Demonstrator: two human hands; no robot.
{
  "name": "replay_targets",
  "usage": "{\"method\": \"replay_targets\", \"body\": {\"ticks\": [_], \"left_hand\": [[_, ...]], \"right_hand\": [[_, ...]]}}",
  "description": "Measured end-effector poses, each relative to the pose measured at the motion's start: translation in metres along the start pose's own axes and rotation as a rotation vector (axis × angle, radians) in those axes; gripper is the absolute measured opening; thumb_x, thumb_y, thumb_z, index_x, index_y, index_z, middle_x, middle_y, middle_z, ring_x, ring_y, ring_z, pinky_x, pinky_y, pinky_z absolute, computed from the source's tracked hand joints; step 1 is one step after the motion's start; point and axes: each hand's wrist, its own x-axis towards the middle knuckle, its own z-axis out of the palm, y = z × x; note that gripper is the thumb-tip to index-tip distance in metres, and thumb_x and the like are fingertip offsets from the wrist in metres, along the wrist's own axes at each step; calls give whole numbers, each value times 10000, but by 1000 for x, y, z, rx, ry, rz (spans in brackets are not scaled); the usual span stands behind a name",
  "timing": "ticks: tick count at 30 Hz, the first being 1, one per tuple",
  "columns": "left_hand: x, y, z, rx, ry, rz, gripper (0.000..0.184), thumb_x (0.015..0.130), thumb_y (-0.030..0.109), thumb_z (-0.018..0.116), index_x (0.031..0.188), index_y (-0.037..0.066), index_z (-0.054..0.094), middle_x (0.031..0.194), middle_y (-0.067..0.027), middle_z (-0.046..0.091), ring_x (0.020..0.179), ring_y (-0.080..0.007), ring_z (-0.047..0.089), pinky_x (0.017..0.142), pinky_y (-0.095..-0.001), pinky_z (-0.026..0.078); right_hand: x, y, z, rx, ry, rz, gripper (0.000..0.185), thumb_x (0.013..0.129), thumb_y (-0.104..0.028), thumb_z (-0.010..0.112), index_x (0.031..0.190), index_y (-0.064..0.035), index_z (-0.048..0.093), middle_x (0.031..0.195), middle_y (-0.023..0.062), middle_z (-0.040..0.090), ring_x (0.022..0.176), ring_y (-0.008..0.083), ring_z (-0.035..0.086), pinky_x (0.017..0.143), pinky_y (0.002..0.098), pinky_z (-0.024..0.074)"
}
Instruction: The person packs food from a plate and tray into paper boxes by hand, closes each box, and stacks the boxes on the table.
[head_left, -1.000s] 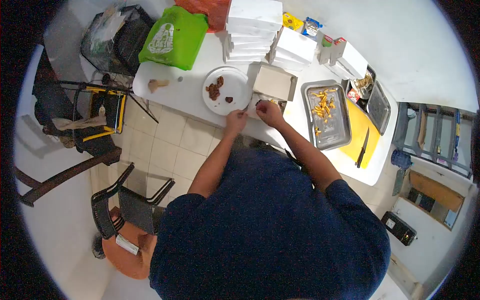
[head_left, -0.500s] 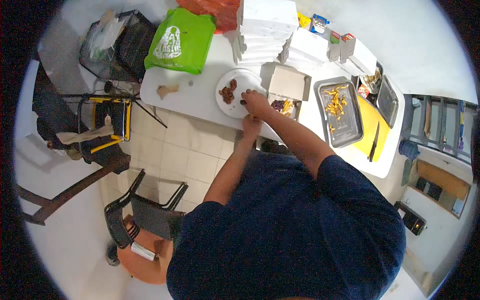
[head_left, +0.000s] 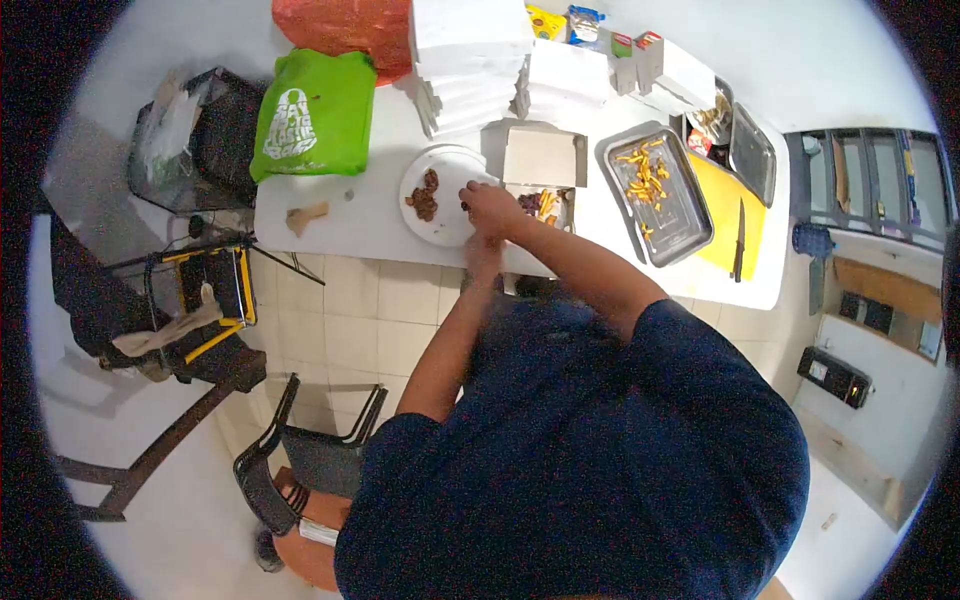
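My right hand [head_left: 491, 210] is over the right edge of a round white plate [head_left: 440, 160], fingers pinched together. A small dark bit shows at its fingertips, too small to name. Brown pieces of cooked meat [head_left: 424, 200] lie on the plate's left half. Just below the right hand, at the table's front edge, is my left hand [head_left: 485, 256]; it is blurred and its fingers are hidden. Right beside the right hand stands an open cardboard box [head_left: 545, 157], lid up, with fries [head_left: 547, 207] and something dark purple inside.
A grey tray [head_left: 697, 232] of fries lies to the right, then a yellow cutting board [head_left: 718, 255] with a knife [head_left: 740, 240]. White boxes [head_left: 470, 70] are stacked behind. A green bag [head_left: 318, 120] and brown scrap [head_left: 306, 217] lie left. Black chairs [head_left: 320, 460] stand below.
The view has shifted, so the table sits further left. Both hands stay close together at the plate's right edge; the left hand now looks more blurred. The meat and box stay in place.
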Motion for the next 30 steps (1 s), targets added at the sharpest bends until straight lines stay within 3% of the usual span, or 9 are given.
{"method": "replay_targets", "body": {"ticks": [4,7,10,15,17,21,25,28,30], "left_hand": [[-2,11,-4,-474,3,-219,280,788,287,688,922,45,642,770,-131,670,724,-297,649,696,-423,510],[1,28,-15,-322,-26,-133,313,810,249,639,1040,40,605,826,-178,639,833,-339,616,771,-449,473],[6,70,-67,-67,-287,-282,425,800,256,650,1136,17,550,909,-191,627,884,-329,609,806,-425,469],[43,66,-77,-89,-88,58,501,798,247,660,1194,-14,498,1022,-199,599,968,-345,586,841,-425,456],[66,60,-67,-156,-37,166,537,810,254,656,1223,-34,469,1069,-208,582,1012,-340,569,868,-427,444],[107,63,-60,-93,-5,169,592,829,230,632,1307,-28,396,1156,-234,564,1089,-362,545,936,-412,421],[140,62,-34,-472,-260,-124,598,820,155,588,1362,32,366,1213,-244,551,1114,-372,546,947,-401,427],[143,80,-39,-307,-243,4,570,804,129,591,1337,46,408,1179,-220,578,1111,-357,553,939,-402,434],[143,91,-44,-238,-256,79,540,790,83,591,1310,55,447,1156,-203,594,1099,-339,561,932,-396,438]], "right_hand": [[-41,28,-22,185,86,66,264,754,-86,570,1016,-63,548,976,130,547,895,344,580,748,433,497],[-74,49,-32,248,265,125,255,754,-66,582,1009,-72,578,988,123,552,907,344,577,770,425,498],[-105,61,-38,268,288,256,306,742,-74,607,1048,-77,591,1009,121,562,952,327,582,799,408,504],[-128,76,-27,256,393,303,405,710,-52,606,1115,-67,589,1108,162,578,1018,370,562,903,393,469],[-133,81,-25,306,452,336,384,718,-44,615,1101,-50,587,1084,165,584,981,349,576,850,379,486],[-141,95,-26,450,592,479,366,746,-50,641,1102,-14,564,1045,173,589,861,292,603,729,346,505],[-132,119,-31,456,744,572,549,743,-51,656,1245,-6,438,1034,183,596,854,273,615,740,361,514],[-126,138,-30,778,640,775,536,789,-109,674,1259,4,441,1115,175,595,884,234,622,738,339,517],[-125,145,-43,939,632,749,546,793,-54,629,1298,-19,424,1174,172,578,989,234,600,812,340,507]]}}
